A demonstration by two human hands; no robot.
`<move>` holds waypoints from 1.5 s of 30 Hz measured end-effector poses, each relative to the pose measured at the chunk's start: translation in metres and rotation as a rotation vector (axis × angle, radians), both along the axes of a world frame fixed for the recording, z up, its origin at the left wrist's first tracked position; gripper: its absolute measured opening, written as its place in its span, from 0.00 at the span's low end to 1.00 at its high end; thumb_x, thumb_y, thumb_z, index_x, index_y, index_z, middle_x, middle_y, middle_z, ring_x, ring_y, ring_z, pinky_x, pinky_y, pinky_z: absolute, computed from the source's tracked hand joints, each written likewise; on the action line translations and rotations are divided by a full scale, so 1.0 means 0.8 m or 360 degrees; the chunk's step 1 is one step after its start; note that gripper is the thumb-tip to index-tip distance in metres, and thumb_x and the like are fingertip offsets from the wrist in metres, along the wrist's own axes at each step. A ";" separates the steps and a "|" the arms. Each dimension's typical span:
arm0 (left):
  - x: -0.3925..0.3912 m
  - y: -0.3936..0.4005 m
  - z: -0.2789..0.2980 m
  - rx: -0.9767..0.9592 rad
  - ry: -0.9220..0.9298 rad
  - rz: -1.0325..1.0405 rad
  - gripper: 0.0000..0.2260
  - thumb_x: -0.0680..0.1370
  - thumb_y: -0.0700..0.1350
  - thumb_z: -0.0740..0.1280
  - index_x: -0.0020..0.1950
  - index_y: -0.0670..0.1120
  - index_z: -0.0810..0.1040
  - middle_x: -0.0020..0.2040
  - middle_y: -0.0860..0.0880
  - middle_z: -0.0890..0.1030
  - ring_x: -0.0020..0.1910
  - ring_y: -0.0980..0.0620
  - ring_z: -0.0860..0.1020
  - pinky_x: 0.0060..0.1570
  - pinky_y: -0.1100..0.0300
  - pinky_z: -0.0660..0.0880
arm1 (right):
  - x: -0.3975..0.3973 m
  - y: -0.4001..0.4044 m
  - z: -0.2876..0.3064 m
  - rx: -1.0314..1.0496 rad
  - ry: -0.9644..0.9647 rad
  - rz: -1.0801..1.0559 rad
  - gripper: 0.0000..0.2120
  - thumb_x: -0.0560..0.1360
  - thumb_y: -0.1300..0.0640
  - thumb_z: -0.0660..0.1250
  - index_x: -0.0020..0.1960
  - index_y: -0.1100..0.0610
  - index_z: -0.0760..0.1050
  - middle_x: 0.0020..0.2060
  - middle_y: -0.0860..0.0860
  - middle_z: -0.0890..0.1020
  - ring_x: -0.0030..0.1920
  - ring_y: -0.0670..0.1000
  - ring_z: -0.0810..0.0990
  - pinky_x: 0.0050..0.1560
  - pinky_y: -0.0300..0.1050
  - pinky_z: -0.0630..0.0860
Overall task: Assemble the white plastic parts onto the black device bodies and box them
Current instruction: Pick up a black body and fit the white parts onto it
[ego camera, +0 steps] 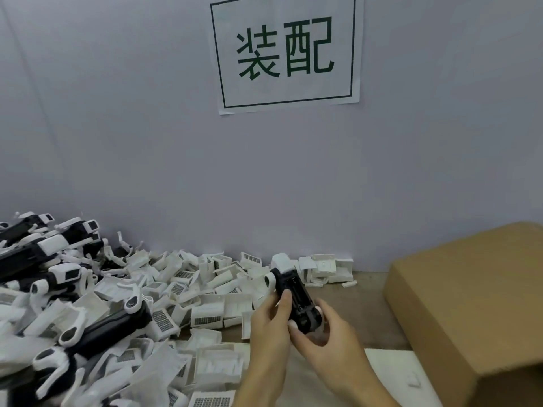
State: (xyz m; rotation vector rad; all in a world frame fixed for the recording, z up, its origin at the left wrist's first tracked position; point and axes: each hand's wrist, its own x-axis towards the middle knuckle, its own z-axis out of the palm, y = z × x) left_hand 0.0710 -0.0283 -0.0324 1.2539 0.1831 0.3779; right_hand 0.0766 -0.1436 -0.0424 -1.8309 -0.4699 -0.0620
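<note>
1. Left hand (269, 324): grasping a black body (295, 301) from its left side, thumb laid on the upper face, fingers curled behind it.
2. Right hand (326, 340): grasping the near end of the same body, fingers wrapped under and around it.
3. Body: held clear above the table (367, 301), long axis tilted away from the person. A white cap (282, 262) sits on its far end; a white ring piece shows on its left edge.
4. White sheet (390, 368): lies flat on the table beneath and right of the hands; one small white piece rests on it.
5. Box (470, 304): brown cardboard, at the right, just beside the sheet. Its inside cannot be seen.
6. White parts (205, 292): loose heap covering the table left of the hands and running back to the wall (147, 142).
7. Black bodies (38, 259): heaped at far left on and among the white parts, several with white pieces fitted.
8. Sign (286, 51): white paper on the wall, green frame, two green characters.
</note>
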 end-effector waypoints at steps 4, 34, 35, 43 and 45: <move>-0.004 -0.003 -0.003 0.0176 -0.0074 -0.0085 0.08 0.81 0.42 0.67 0.53 0.45 0.86 0.48 0.47 0.88 0.52 0.50 0.85 0.52 0.60 0.79 | -0.003 -0.003 -0.001 -0.0099 -0.0074 -0.0131 0.15 0.69 0.42 0.75 0.55 0.40 0.78 0.45 0.38 0.85 0.46 0.37 0.84 0.46 0.35 0.80; -0.007 -0.025 -0.015 0.1508 -0.0335 -0.0367 0.21 0.73 0.34 0.63 0.61 0.52 0.80 0.53 0.58 0.84 0.53 0.63 0.81 0.54 0.57 0.80 | 0.021 -0.021 0.002 0.0747 0.0316 -0.0695 0.16 0.68 0.53 0.80 0.53 0.52 0.82 0.44 0.48 0.86 0.45 0.48 0.85 0.49 0.59 0.84; -0.007 -0.025 -0.015 0.1520 -0.0310 -0.0348 0.21 0.74 0.34 0.63 0.61 0.53 0.79 0.53 0.58 0.84 0.52 0.62 0.81 0.54 0.56 0.80 | 0.020 -0.020 0.003 0.0747 0.0307 -0.0675 0.17 0.68 0.51 0.80 0.55 0.52 0.82 0.44 0.47 0.86 0.45 0.48 0.85 0.50 0.59 0.84; 0.002 -0.014 -0.009 0.0446 -0.0010 0.0384 0.07 0.81 0.41 0.68 0.51 0.52 0.73 0.48 0.52 0.83 0.48 0.52 0.82 0.40 0.65 0.76 | 0.005 -0.013 0.004 0.0702 0.0334 -0.0246 0.38 0.71 0.38 0.68 0.77 0.46 0.62 0.68 0.41 0.73 0.69 0.45 0.71 0.70 0.50 0.68; 0.005 -0.006 -0.003 -0.0096 0.0165 0.0441 0.04 0.84 0.44 0.63 0.53 0.46 0.77 0.48 0.46 0.83 0.46 0.49 0.82 0.35 0.61 0.75 | 0.009 -0.014 0.001 0.0664 0.0358 -0.0272 0.29 0.78 0.46 0.67 0.76 0.47 0.64 0.66 0.41 0.74 0.67 0.46 0.73 0.70 0.55 0.70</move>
